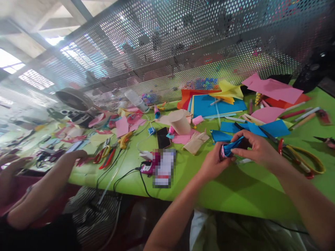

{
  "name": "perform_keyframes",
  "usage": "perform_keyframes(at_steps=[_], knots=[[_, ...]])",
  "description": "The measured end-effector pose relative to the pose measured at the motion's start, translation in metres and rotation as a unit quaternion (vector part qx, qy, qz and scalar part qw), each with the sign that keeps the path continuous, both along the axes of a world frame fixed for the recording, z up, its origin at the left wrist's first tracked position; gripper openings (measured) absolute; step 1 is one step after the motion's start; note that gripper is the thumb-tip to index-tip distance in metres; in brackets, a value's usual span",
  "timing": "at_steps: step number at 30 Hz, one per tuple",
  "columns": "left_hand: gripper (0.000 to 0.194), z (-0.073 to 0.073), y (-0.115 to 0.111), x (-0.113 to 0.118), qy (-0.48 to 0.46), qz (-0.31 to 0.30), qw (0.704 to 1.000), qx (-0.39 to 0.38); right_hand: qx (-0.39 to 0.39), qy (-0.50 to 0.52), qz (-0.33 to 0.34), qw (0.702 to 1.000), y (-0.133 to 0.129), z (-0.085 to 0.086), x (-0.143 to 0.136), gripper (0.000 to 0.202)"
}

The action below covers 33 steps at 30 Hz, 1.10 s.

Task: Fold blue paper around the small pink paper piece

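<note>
Both hands are up over the green worktop (235,188), meeting just above its middle. The left hand (213,164) is curled around the lower, pinkish end of a small folded blue paper piece (231,147), and the right hand (255,148) comes in from the other side, thumb and fingers pinched over its upper end. So both are closed on the same bit of paper, held clear of the surface. Its long axis runs on a slant, low at the left hand and rising to the right toward the right hand's fingers (the exact fold is too blurred to read).

Right beside the right wrist lie yellow-and-red-handled scissors (303,160), flat on the worktop. Behind the hands, loose blue paper sheets (217,106) are stacked with orange and yellow ones, and pink sheets (274,89) lie further right. A black phone (163,137) lies to the left, near a beige paper roll (180,122). A white bottle (136,100) lies tipped by the perforated metal screen (183,45). At far left, another person's forearm (44,184) stretches across the worktop edge, with red-handled pliers (107,155) nearby.
</note>
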<state>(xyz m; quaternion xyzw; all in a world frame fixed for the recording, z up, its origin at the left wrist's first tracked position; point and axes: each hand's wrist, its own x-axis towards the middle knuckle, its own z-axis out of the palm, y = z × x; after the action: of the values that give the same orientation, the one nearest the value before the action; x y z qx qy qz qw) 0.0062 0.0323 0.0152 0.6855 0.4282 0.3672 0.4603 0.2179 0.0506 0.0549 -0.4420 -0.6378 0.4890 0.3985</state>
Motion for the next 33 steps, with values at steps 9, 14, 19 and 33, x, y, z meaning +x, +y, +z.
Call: perform_keyframes(at_steps=[9, 14, 19, 33], knots=[[0.053, -0.0032, 0.0040, -0.0009, -0.019, 0.004, 1.000, -0.018, -0.008, 0.016, -0.010, 1.000, -0.0010, 0.0076, -0.0003, 0.033], [0.060, 0.0008, 0.0039, -0.0021, 0.034, 0.004, 0.998, -0.048, 0.060, -0.014, -0.016, 0.998, 0.0025, 0.0066, 0.0035, 0.018], [0.062, 0.0001, 0.0041, -0.0020, 0.046, -0.007, 0.997, -0.058, 0.142, -0.047, -0.019, 0.989, 0.0040, 0.0024, 0.0049, 0.015], [0.052, 0.0020, 0.0018, -0.0023, 0.020, -0.006, 1.000, -0.017, 0.014, 0.020, -0.009, 1.000, -0.0008, 0.0002, 0.0038, 0.043]])
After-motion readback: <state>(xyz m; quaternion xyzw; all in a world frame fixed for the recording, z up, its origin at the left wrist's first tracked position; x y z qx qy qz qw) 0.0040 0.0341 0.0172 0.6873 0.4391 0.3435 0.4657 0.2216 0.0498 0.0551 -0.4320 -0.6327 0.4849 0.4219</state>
